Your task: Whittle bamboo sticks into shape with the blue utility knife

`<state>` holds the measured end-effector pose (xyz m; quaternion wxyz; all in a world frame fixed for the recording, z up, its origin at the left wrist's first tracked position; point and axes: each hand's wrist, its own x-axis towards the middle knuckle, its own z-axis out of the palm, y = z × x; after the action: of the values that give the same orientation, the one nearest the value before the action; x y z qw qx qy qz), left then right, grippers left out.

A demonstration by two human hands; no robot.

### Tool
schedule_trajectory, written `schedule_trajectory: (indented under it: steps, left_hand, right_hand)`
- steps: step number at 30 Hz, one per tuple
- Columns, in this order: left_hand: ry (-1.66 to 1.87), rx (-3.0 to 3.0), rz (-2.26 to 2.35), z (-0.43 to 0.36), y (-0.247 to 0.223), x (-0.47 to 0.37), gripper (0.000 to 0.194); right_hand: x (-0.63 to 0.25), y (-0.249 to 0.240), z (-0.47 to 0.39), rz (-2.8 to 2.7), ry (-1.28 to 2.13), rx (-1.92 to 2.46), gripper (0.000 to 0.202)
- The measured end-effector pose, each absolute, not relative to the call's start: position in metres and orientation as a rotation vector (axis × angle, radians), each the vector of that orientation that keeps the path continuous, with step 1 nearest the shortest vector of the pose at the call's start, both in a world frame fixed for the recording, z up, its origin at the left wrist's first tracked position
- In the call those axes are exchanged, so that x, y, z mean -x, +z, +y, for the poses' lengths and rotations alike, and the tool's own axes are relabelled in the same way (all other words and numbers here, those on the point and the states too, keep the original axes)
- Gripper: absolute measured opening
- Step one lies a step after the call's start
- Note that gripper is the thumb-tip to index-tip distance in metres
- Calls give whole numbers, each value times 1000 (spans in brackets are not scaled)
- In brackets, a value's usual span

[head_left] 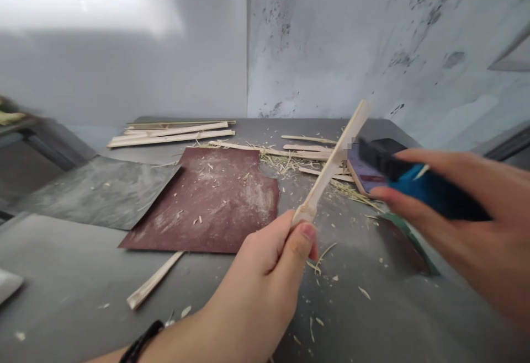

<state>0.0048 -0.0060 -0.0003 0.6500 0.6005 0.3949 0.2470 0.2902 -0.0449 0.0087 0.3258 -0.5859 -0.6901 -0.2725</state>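
My left hand (265,277) is closed around the lower end of a pale bamboo strip (329,170), which slants up and to the right. Just above the fingers the strip has a knobby joint, and its upper part is pared flat. On the right, my right hand (472,230) grips a blue and black utility knife (434,189), blurred by motion. Its black front end points left at the strip, with a small gap seen between them. I cannot make out the blade clearly.
Dark red sandpaper (219,200) overlaps a grey sheet (107,192) on the table (199,286). Bamboo strips (178,132) lie at the back left, and another strip (155,280) pokes out in front. Shavings (285,161) litter the back middle. A purplish object (364,172) sits behind the knife.
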Motion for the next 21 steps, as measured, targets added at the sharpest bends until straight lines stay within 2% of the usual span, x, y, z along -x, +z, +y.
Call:
schedule_trajectory:
  steps: [2,6,9,21]
  left_hand:
    - [557,-1378,910,-5,0,-5,45]
    - [573,-1394,911,-4,-2,-6,42]
    - [578,-1385,889,-5,-4,-5,41]
    - [601,-1362,892,-5,-3,-6,40]
  right_hand:
    - [-275,13,-44,-1949,-714,1440,19]
    - [-259,10,-42,-2150,-595,1328,36]
    - [-260,6,-42,-2185,-529,1306,36]
    - [-265,2,-50,-2200,-786,1354,45]
